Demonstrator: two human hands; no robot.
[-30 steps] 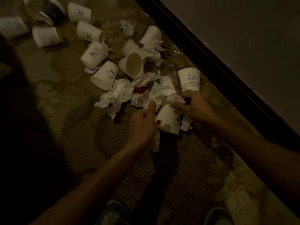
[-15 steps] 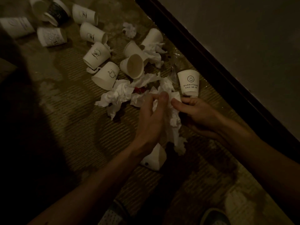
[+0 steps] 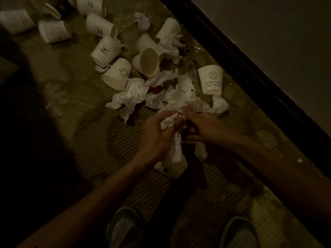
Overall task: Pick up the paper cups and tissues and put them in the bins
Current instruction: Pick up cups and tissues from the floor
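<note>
Your left hand (image 3: 159, 135) is curled tight round a tissue wad (image 3: 169, 122), whose tail hangs towards a cup (image 3: 176, 170) lying on the floor (image 3: 80, 131) just beneath. Your right hand (image 3: 207, 126), close against the left, curls its fingers under and seems to grip a tissue strip (image 3: 200, 151) dangling below. Little looks done. The tissue pile (image 3: 179, 99), the smiley cup (image 3: 211, 80) to the right and the toppled cups (image 3: 107, 49) far left all lie unbinned, and no bin shows. Half a second ago your left fingers pointed up, pinching tissue, and your right fingers were stretched out. Both have since closed.
</note>
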